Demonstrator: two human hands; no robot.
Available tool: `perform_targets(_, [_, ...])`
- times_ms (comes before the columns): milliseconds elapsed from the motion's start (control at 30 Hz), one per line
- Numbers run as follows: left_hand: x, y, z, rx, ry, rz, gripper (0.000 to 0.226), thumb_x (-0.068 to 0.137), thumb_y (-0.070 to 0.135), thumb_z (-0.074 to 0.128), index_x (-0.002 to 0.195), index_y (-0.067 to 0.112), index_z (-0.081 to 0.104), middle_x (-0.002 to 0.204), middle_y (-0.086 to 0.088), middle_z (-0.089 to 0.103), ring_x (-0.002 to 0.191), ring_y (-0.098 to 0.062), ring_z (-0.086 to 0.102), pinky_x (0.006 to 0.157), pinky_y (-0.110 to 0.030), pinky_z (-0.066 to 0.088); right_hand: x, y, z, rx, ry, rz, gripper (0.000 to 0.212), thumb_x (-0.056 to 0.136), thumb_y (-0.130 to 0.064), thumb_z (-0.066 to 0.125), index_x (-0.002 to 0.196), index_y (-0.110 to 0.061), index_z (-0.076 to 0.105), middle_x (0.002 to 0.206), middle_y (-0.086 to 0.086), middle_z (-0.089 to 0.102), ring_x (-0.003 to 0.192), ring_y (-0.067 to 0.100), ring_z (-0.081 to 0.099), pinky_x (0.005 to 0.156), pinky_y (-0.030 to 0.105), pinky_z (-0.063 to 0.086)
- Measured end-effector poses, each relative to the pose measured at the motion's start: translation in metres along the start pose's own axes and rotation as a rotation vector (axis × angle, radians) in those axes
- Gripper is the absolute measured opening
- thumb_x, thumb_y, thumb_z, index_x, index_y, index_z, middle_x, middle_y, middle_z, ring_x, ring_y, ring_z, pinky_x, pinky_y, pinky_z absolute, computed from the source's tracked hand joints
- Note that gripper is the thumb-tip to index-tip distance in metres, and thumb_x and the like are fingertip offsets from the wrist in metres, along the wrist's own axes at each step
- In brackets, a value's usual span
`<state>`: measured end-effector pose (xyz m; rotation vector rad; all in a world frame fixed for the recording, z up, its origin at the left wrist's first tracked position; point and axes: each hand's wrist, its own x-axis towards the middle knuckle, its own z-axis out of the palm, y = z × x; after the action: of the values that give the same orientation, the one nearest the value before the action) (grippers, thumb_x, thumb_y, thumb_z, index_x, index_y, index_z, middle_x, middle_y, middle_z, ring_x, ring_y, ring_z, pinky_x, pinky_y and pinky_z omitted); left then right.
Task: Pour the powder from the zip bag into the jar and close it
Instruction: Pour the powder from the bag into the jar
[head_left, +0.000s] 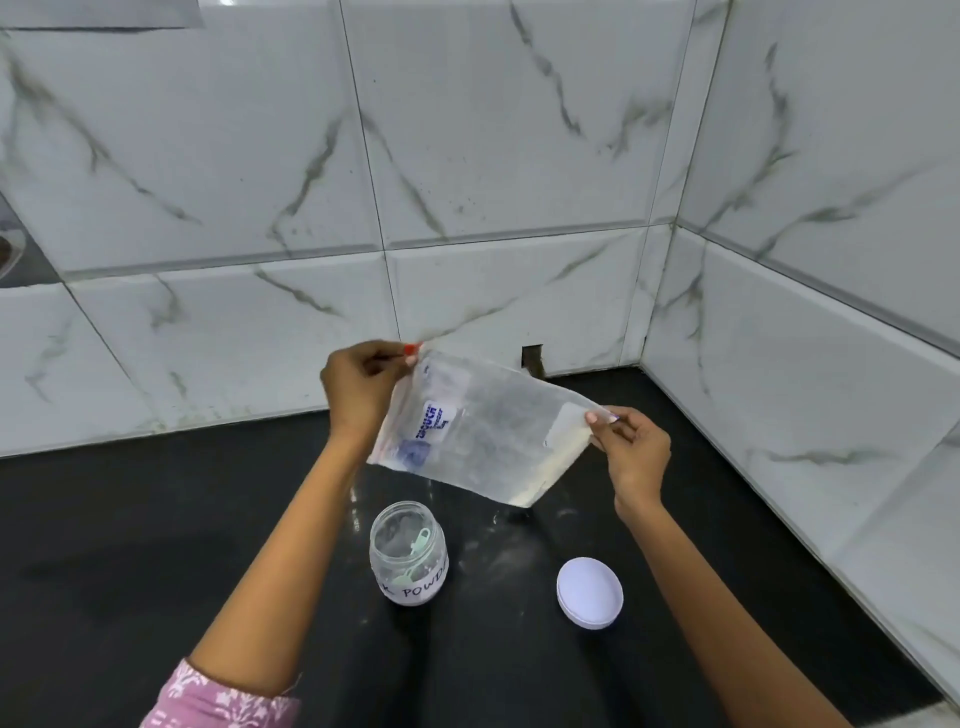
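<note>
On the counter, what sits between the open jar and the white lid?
Nothing solid: in the head view only bare black counter with faint powder dusting separates the jar from the lid.

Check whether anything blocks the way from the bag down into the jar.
Nothing visible does. The bag, held up by the left hand and right hand, hangs above the open jar. The lid lies off on the counter; a small green scoop sits inside.

Handwritten "POWDE" on the white label of the jar (408, 556), preceded by a partial "K". Blue print on the zip bag (478, 431), unreadable.
</note>
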<state>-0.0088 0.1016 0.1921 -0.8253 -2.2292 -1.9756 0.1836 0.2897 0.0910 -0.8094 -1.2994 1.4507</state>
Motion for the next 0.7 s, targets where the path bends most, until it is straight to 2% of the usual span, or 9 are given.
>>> perform_targets(100, [-0.007, -0.029, -0.009, -0.042, 0.037, -0.120, 0.011, 0.076, 0.006, 0.077, 0.087, 0.008, 0.074, 0.072, 0.006, 0.070, 0.059, 0.009, 0.064, 0.059, -0.002, 0.046, 0.004, -0.002, 0.004, -0.076, -0.063, -0.026, 0.012, 0.079, -0.012, 0.076, 0.089, -0.009, 0.069, 0.088, 0.016, 0.072, 0.086, 0.023, 0.069, 0.079, 0.035, 0.057])
perform_targets(200, [-0.014, -0.049, -0.013, -0.061, 0.071, -0.172, 0.010, 0.076, 0.007, 0.077, 0.085, 0.009, 0.074, 0.070, 0.009, 0.068, 0.056, 0.014, 0.061, 0.056, -0.001, 0.044, 0.010, 0.001, 0.007, -0.064, -0.104, 0.047, 0.013, 0.081, -0.014, 0.073, 0.093, -0.008, 0.069, 0.092, 0.013, 0.071, 0.091, 0.023, 0.069, 0.079, 0.033, 0.058])
perform_targets(267, [-0.015, -0.057, -0.015, -0.073, 0.091, -0.186, 0.010, 0.076, 0.006, 0.077, 0.084, 0.010, 0.074, 0.071, 0.009, 0.068, 0.057, 0.014, 0.061, 0.057, 0.000, 0.044, 0.011, 0.002, 0.009, -0.071, -0.136, 0.077, 0.017, 0.083, -0.016, 0.071, 0.097, -0.008, 0.069, 0.094, 0.011, 0.071, 0.093, 0.022, 0.069, 0.071, 0.024, 0.059])
perform_targets(333, [-0.015, -0.062, -0.018, -0.081, 0.103, -0.195, 0.010, 0.076, 0.007, 0.077, 0.084, 0.011, 0.074, 0.072, 0.009, 0.069, 0.059, 0.014, 0.062, 0.058, 0.000, 0.045, 0.011, 0.003, 0.012, -0.086, -0.157, 0.073, 0.012, 0.084, -0.018, 0.070, 0.094, -0.012, 0.070, 0.093, 0.009, 0.072, 0.092, 0.020, 0.069, 0.065, 0.019, 0.058])
perform_targets(467, [-0.015, -0.071, -0.020, -0.071, 0.123, -0.208, 0.011, 0.076, 0.007, 0.078, 0.085, 0.011, 0.073, 0.072, 0.007, 0.069, 0.059, 0.010, 0.063, 0.058, 0.000, 0.045, 0.007, 0.006, 0.018, -0.052, -0.153, 0.070, 0.006, 0.086, -0.020, 0.068, 0.091, -0.018, 0.071, 0.093, 0.009, 0.072, 0.089, 0.017, 0.068, 0.072, 0.028, 0.059])
perform_targets(533, [-0.014, -0.075, -0.021, -0.073, 0.136, -0.228, 0.012, 0.075, 0.006, 0.078, 0.086, 0.010, 0.073, 0.072, 0.005, 0.069, 0.061, 0.004, 0.062, 0.058, -0.001, 0.045, 0.006, 0.009, 0.019, -0.025, -0.184, 0.073, 0.007, 0.084, -0.018, 0.070, 0.091, -0.018, 0.071, 0.090, 0.004, 0.073, 0.085, 0.013, 0.068, 0.070, 0.025, 0.059])
perform_targets(600, [-0.013, -0.078, -0.022, -0.078, 0.142, -0.242, 0.013, 0.075, 0.005, 0.078, 0.086, 0.009, 0.073, 0.072, 0.005, 0.069, 0.063, 0.002, 0.061, 0.058, -0.001, 0.045, 0.002, 0.016, 0.018, -0.046, -0.253, 0.097, 0.015, 0.079, -0.014, 0.075, 0.093, -0.016, 0.071, 0.089, 0.000, 0.074, 0.081, 0.010, 0.070, 0.065, 0.020, 0.057])
perform_targets(700, [-0.012, -0.081, -0.023, -0.080, 0.148, -0.246, 0.013, 0.076, 0.004, 0.077, 0.087, 0.009, 0.073, 0.073, 0.006, 0.069, 0.058, 0.008, 0.062, 0.058, 0.000, 0.045, -0.003, 0.036, 0.010, -0.141, -0.288, 0.149, 0.027, 0.077, -0.011, 0.077, 0.102, -0.009, 0.069, 0.096, 0.004, 0.074, 0.085, 0.012, 0.070, 0.064, 0.017, 0.055])
